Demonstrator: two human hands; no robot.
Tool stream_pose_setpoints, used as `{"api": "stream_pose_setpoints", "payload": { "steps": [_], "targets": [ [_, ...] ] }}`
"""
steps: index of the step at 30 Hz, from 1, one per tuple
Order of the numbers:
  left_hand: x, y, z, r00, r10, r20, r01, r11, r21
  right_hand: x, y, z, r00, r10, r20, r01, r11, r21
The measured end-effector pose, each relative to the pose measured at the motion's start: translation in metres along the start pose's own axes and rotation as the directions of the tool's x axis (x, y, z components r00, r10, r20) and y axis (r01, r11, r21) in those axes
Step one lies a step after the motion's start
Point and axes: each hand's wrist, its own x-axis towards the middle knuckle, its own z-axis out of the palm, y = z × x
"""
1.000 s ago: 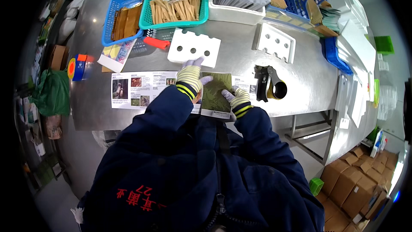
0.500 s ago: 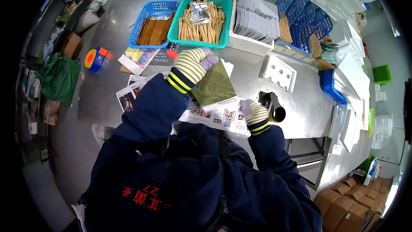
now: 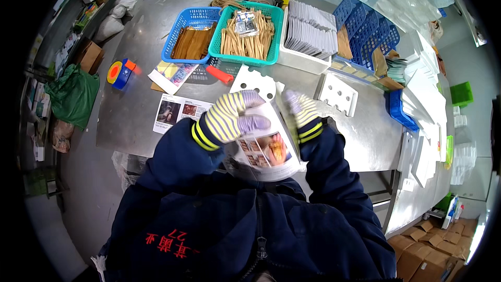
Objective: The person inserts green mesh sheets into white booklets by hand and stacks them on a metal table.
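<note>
Both my hands wear purple-and-yellow striped gloves. My left hand (image 3: 237, 117) is closed on a printed leaflet (image 3: 261, 151), its thumb lying over the upper part. The leaflet carries photos and bows toward my chest. My right hand (image 3: 301, 110), slightly blurred, grips the leaflet's right side, where a strip of dark green printed surface shows along the edge. A white plate with round holes (image 3: 253, 81) lies just beyond my hands. Left of my left forearm, another printed sheet (image 3: 177, 112) rests flat on the steel table (image 3: 130, 120).
Toward the back stand a blue basket (image 3: 166, 47) of brown strips, a green basket (image 3: 213, 47) of pale sticks and a white bin (image 3: 308, 60) of upright envelopes. A red tool (image 3: 219, 74), tape dispenser (image 3: 120, 74) and second holed plate (image 3: 338, 94) lie nearby.
My right hand has moved up and inward to the leaflet. My left hand has come down, and the green printed face has turned mostly out of sight. The holed plate beyond is now uncovered.
</note>
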Motion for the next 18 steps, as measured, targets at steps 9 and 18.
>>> {"api": "stream_pose_setpoints", "payload": {
  "steps": [9,18],
  "targets": [
    [-0.004,0.0,-0.017,0.968,-0.242,0.073,0.233,0.966,0.109,-0.034,0.062,0.121,0.961,-0.248,0.12,0.082,0.673,0.736],
    [0.007,-0.006,-0.035,0.985,-0.078,-0.151,0.132,0.913,0.385,-0.046,-0.007,0.006,0.9,-0.195,0.391,0.179,0.981,0.077]
  ]
}}
